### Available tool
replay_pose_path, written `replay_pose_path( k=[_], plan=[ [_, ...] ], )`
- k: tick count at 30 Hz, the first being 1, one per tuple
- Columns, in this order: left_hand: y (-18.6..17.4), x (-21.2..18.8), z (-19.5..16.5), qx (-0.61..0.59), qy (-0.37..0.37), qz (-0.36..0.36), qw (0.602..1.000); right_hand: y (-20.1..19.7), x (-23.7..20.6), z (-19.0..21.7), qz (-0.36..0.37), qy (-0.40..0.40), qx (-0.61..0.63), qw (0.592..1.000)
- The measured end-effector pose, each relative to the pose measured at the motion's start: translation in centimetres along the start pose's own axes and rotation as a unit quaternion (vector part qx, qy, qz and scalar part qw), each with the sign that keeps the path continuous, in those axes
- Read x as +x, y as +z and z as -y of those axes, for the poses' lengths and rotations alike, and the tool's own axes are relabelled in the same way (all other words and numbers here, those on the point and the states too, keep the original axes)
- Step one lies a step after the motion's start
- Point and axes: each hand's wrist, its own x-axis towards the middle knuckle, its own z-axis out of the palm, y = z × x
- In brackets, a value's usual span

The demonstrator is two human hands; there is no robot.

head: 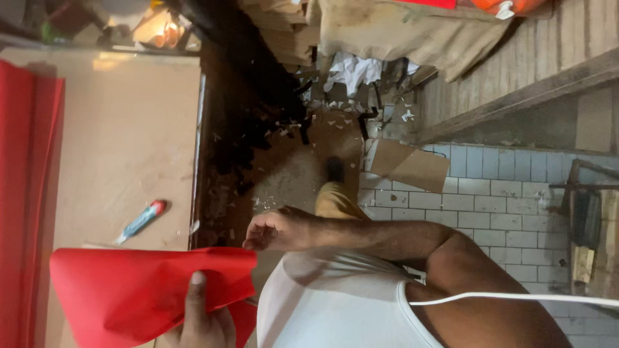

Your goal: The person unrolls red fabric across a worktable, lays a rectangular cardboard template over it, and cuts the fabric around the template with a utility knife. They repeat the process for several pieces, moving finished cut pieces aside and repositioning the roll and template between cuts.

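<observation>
The left hand (pixel 203 322) is closed on a red sheet (pixel 129 290). The thumb presses on top and the fingers are hidden below. The sheet hangs bent over the near edge of the desk (pixel 129 129), partly above the desk and partly in front of the person's body. The right hand (pixel 274 231) is curled loosely just beside the sheet's free edge. It seems to hold nothing, but the fingertips are turned away, so this is not sure.

To handle the sheet well, I think the grip should stay flat and light, because a hard pinch would crease such thin material. The free hand could support the loose edge.

On the desk a blue and red tube (pixel 142 219) lies near the same edge, close to the sheet, and it could catch the sheet. A pile of red sheets (pixel 19 193) runs along the far edge. Beside the desk, the floor (pixel 503 200) carries paper scraps (pixel 335 109) and a cardboard piece (pixel 409 164) — loose things near the person's foot.
</observation>
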Motion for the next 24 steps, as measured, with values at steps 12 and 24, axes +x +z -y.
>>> replay_pose_path(
  k=[12,24],
  plan=[
    [28.0,9.1,4.0,-0.119,-0.131,0.386,0.905,-30.5,-7.8,-10.5,-0.137,0.169,0.315,0.924],
    [46.1,26.3,6.2,-0.046,-0.083,0.355,0.93,-50.9,-12.5,-12.1,-0.352,-0.073,0.453,0.816]
  ],
)
